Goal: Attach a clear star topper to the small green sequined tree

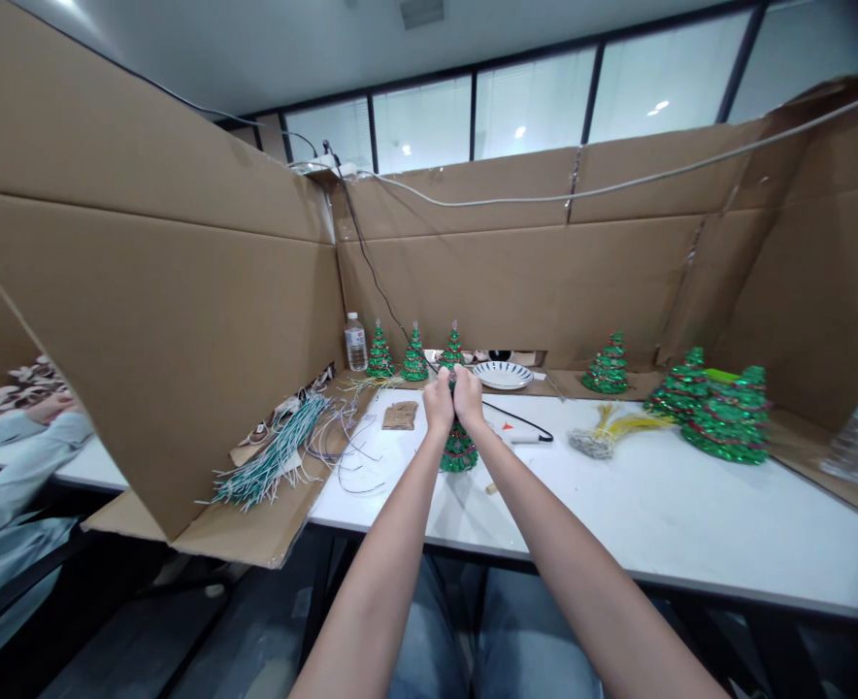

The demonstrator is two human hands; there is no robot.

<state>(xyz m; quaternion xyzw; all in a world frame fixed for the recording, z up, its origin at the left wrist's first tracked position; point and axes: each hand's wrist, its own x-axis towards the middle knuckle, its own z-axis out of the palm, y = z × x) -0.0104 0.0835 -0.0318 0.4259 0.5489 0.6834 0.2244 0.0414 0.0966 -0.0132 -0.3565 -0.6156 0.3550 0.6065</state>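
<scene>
Both my arms reach forward over a white table point(618, 515). My left hand point(439, 404) and my right hand point(468, 398) are closed side by side around the top of a small green beaded Christmas tree point(459, 449), whose base shows below my fingers. The tree's tip is hidden by my hands. A black cable with a white pen-like tool point(523, 433) lies just right of the tree.
A row of finished trees point(413, 357), a water bottle point(355, 342) and a striped bowl point(503, 374) stand at the back. More trees point(724, 413) and yellow wires point(614, 429) lie right; green-white wires point(273, 456) left. Cardboard walls point(181, 320) surround the table. Another person's sleeve point(14, 456) shows far left.
</scene>
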